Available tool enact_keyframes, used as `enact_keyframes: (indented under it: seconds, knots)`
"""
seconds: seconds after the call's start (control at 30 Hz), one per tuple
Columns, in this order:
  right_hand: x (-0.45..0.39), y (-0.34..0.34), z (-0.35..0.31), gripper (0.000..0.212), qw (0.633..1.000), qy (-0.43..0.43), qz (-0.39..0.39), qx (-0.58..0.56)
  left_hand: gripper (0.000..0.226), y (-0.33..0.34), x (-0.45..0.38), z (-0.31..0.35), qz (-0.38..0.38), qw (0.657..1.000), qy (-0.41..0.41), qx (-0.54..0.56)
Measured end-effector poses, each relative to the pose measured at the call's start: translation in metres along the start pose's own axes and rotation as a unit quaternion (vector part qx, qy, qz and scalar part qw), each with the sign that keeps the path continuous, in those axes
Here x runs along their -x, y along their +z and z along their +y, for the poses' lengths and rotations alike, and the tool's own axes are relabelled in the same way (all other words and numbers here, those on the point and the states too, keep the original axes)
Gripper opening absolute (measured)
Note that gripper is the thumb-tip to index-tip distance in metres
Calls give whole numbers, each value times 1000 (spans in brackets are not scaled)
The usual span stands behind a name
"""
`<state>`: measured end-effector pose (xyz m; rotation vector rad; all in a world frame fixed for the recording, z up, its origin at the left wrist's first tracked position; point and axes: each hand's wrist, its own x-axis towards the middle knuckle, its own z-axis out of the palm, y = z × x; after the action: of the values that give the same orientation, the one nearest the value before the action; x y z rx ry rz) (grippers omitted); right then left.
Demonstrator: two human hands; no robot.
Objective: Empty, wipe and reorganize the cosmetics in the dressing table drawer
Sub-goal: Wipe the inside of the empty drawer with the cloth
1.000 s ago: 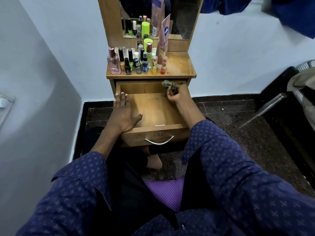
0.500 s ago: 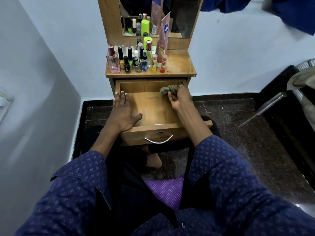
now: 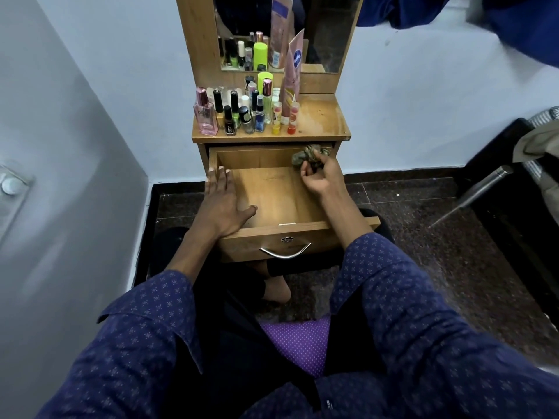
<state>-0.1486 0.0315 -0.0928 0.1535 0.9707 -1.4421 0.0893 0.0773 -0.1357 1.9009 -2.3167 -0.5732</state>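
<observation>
Drawer (image 3: 272,195) pulled out, emptied; cosmetics (image 3: 242,113) stand on the tabletop (image 3: 320,122). Right hand (image 3: 320,176) grips a bunched cloth (image 3: 305,157) at the far right corner. Left hand (image 3: 220,204) lies flat, fingers straight, on the left wall. Best work the corners, then long strokes nearward.

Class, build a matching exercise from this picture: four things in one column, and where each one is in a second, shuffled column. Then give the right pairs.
Things
1. left hand
2. cloth
3. pink perfume bottle
4. curved metal handle

Places
A. on the drawer's front panel
B. far left of the bottles on the tabletop
C. flat on the drawer's left edge
D. gripped by the right hand at the drawer's back right corner

Pairs: 1-C, 2-D, 3-B, 4-A
</observation>
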Motion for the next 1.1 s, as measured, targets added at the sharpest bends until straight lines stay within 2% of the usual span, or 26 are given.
enact_keyframes:
  seconds: [0.13, 0.3, 0.4, 0.73, 0.83, 0.9, 0.97, 1.07, 1.1]
  knots:
    - [-4, 13, 7, 11, 999, -18, 17, 29, 113, -1, 0, -1, -1, 1000, -5, 1]
    - [-7, 6, 21, 33, 992, -3, 98, 82, 112, -1, 0, -1, 0, 1000, -7, 2]
    - [-5, 1, 23, 43, 991, 24, 108, 80, 110, -2, 2, 1, 0, 1000, -8, 3]
    - [2, -6, 12, 32, 992, 115, 47, -21, 108, -4, 3, 2, -4, 1000, -6, -2]
    - [-8, 1, -2, 26, 987, 74, 39, -137, 106, -4, 3, 2, -10, 1000, -4, -3]
    - [-12, 11, -11, 18, 984, 53, 32, -169, 107, -3, 4, 2, -7, 1000, -3, -2]
    - [-11, 20, -11, 10, 987, 50, 26, -147, 107, -4, 4, 1, -9, 1000, -5, 0]
    - [-7, 30, -4, 6, 999, 24, 5, -29, 108, -4, 4, 3, -9, 1000, -6, -3]
    - [-5, 32, -3, 11, 1000, 4, 0, 13, 108, -5, 4, 4, -9, 1000, -7, -4]
